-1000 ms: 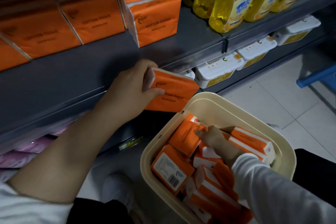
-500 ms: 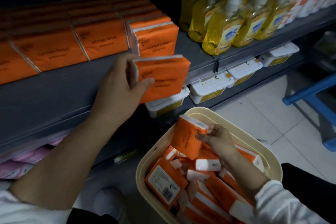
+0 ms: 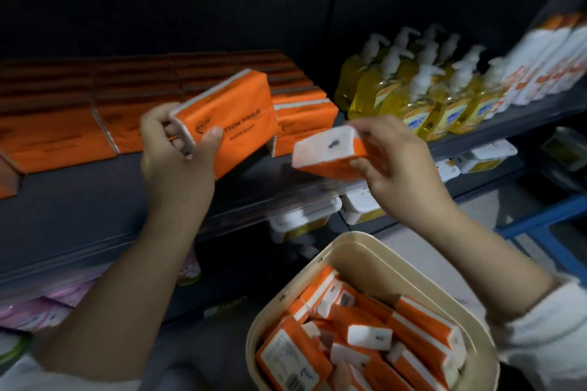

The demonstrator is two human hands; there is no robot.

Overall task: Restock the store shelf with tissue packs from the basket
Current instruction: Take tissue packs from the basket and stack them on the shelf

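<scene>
The grey shelf (image 3: 95, 200) spans the view from left to right; a row of orange tissue packs (image 3: 57, 136) stands along its rear part, printed faces forward, with bare shelf in front of the row. The cream basket (image 3: 381, 251) sits below the shelf at lower right; loose tissue packs (image 3: 365, 343) lie in it at mixed angles, filling it close to the rim. Yellow soap bottles (image 3: 413, 105) with white pumps stand on the same level, just right of the row's last pack.

The left hand (image 3: 178, 162) is raised over the front part of the shelf; thumb on the printed face and fingers curled round the white end, it grips the first held pack (image 3: 241, 117); this pack is tilted, far end raised, and overlaps the right end of the row in view; contact with the row cannot be determined.

The right hand (image 3: 400, 162) is above the basket, near the shelf edge; thumb below and fingers above, it pinches the second held pack (image 3: 330, 152), white end pointing left, clear of shelf and basket. The two held packs are near each other but apart.

White tubs (image 3: 301, 219) sit on the lower level beneath the shelf edge; pink packs (image 3: 38, 311) lie on that level at far left.
</scene>
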